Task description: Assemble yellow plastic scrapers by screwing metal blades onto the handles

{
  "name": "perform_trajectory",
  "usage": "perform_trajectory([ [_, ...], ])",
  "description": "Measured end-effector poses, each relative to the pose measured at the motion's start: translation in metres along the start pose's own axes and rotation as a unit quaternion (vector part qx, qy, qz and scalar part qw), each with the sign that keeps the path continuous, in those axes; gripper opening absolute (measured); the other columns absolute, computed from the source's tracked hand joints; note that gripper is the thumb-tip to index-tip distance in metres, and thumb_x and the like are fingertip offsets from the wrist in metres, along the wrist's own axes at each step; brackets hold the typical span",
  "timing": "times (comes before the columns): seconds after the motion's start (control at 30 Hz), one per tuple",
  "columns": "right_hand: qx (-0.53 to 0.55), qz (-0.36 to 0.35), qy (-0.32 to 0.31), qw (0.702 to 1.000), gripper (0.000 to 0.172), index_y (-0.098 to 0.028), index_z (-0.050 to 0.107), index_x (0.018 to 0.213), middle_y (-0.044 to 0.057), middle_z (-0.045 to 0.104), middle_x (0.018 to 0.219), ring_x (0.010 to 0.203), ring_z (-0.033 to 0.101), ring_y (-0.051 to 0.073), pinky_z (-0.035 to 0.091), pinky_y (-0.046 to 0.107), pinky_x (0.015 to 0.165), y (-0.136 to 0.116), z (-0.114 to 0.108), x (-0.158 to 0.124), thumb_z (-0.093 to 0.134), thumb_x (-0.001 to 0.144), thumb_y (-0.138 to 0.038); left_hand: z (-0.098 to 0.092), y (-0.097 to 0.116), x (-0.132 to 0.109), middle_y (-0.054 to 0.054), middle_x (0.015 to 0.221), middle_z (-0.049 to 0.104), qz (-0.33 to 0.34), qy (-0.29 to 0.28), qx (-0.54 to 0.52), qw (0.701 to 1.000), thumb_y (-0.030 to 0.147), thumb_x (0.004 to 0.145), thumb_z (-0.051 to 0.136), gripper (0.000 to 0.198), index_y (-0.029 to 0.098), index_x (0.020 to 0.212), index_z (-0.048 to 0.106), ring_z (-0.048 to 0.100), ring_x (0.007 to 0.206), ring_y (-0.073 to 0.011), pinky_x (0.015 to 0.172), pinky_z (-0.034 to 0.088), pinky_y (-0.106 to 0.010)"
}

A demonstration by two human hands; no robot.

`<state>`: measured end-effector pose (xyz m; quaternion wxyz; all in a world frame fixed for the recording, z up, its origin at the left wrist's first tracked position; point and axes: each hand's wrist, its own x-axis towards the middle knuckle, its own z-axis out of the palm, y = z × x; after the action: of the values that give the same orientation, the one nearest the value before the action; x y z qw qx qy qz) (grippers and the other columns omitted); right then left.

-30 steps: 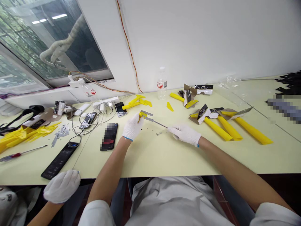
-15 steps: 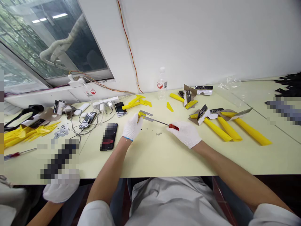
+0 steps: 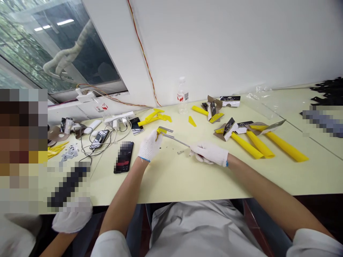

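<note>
Left of our work lies a phone [image 3: 123, 157] on the pale table [image 3: 171, 182]. Our gloved left hand [image 3: 149, 145] is closed on a small yellow part [image 3: 160, 131], which carries a thin metal strip [image 3: 166, 129] and sits just over the table. It looks light and stiff, best pinched by the yellow end, though it may slip in cotton gloves. Our gloved right hand [image 3: 210, 154] is closed around a screwdriver [image 3: 177, 140], its handle hidden, the shaft reaching toward the strip. Yellow tubes [image 3: 248, 150] lie further right.
</note>
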<state>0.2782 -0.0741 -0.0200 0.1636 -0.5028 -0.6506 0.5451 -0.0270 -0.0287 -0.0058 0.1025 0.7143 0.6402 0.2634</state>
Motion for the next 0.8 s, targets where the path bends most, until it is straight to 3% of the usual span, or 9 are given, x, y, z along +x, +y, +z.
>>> perform_trajectory([
  [0.07, 0.068, 0.03, -0.045, 0.996, 0.064, -0.02, 0.07, 0.105, -0.007, 0.048, 0.058, 0.04, 0.025, 0.009, 0.022, 0.027, 0.041, -0.004, -0.001, -0.004, 0.047, 0.1, -0.08, 0.001, 0.0, 0.001, -0.011, 0.094, 0.076, 0.002, -0.003, 0.005, 1.0, 0.036, 0.109, 0.057, 0.018, 0.023, 0.107, 0.07, 0.071, 0.085, -0.0268, 0.078, 0.051, -0.036],
  [0.17, 0.038, 0.026, -0.035, 0.998, 0.055, -0.023, 0.061, 0.093, -0.008, 0.047, 0.058, 0.042, 0.03, 0.009, 0.023, 0.026, 0.043, -0.004, -0.001, -0.004, 0.063, 0.094, -0.078, 0.0, 0.003, 0.0, -0.01, 0.095, 0.076, 0.003, -0.006, 0.02, 1.0, 0.032, 0.108, 0.056, 0.015, 0.022, 0.105, 0.066, 0.071, 0.087, -0.0262, 0.076, 0.048, -0.034],
  [0.27, -0.089, -0.032, 0.117, 0.989, 0.045, -0.023, 0.053, 0.082, -0.003, 0.057, 0.065, 0.054, 0.048, 0.013, 0.035, 0.027, 0.054, 0.003, 0.001, 0.003, 0.076, 0.089, -0.061, 0.0, 0.005, 0.0, -0.01, 0.097, 0.076, 0.004, -0.006, 0.04, 0.999, 0.03, 0.109, 0.054, 0.015, 0.022, 0.101, 0.063, 0.072, 0.09, -0.0265, 0.075, 0.045, -0.033],
  [0.37, -0.206, -0.125, 0.252, 0.937, 0.035, -0.021, 0.062, 0.082, 0.005, 0.071, 0.083, 0.074, 0.063, 0.02, 0.042, 0.031, 0.069, 0.011, 0.003, 0.011, 0.071, 0.095, -0.053, 0.001, 0.004, 0.001, -0.011, 0.097, 0.076, 0.002, 0.005, 0.051, 0.999, 0.03, 0.11, 0.054, 0.016, 0.022, 0.099, 0.063, 0.072, 0.091, -0.0266, 0.075, 0.044, -0.032],
  [0.43, -0.266, -0.156, 0.277, 0.91, 0.039, -0.021, 0.07, 0.087, 0.01, 0.076, 0.091, 0.083, 0.067, 0.024, 0.043, 0.033, 0.074, 0.015, 0.004, 0.012, 0.063, 0.103, -0.056, 0.001, 0.003, 0.001, -0.01, 0.096, 0.076, 0.001, 0.009, 0.055, 0.998, 0.03, 0.11, 0.055, 0.016, 0.022, 0.099, 0.063, 0.071, 0.089, -0.0258, 0.074, 0.043, -0.032],
  [0.57, -0.343, -0.141, 0.298, 0.88, 0.05, -0.021, 0.077, 0.095, 0.013, 0.077, 0.095, 0.085, 0.069, 0.027, 0.039, 0.034, 0.07, 0.015, 0.006, 0.011, 0.052, 0.111, -0.061, 0.0, 0.001, 0.003, -0.007, 0.09, 0.075, 0.0, 0.007, 0.053, 0.999, 0.032, 0.109, 0.056, 0.017, 0.022, 0.096, 0.063, 0.07, 0.083, -0.0239, 0.072, 0.043, -0.031],
  [0.67, -0.319, -0.138, 0.261, 0.901, 0.05, -0.021, 0.078, 0.096, 0.012, 0.08, 0.094, 0.086, 0.071, 0.028, 0.041, 0.034, 0.072, 0.014, 0.006, 0.012, 0.05, 0.112, -0.059, -0.001, 0.001, 0.003, -0.007, 0.089, 0.074, -0.001, 0.007, 0.045, 0.999, 0.032, 0.109, 0.057, 0.019, 0.022, 0.095, 0.063, 0.069, 0.08, -0.0229, 0.072, 0.042, -0.031],
  [0.8, -0.201, -0.116, 0.168, 0.958, 0.052, -0.021, 0.073, 0.087, 0.006, 0.073, 0.079, 0.072, 0.065, 0.022, 0.043, 0.033, 0.068, 0.012, 0.003, 0.011, 0.048, 0.109, -0.061, -0.002, 0.002, 0.003, -0.006, 0.088, 0.073, 0.009, 0.005, 0.045, 0.999, 0.03, 0.108, 0.057, 0.017, 0.022, 0.094, 0.063, 0.067, 0.08, -0.0228, 0.072, 0.041, -0.032],
])
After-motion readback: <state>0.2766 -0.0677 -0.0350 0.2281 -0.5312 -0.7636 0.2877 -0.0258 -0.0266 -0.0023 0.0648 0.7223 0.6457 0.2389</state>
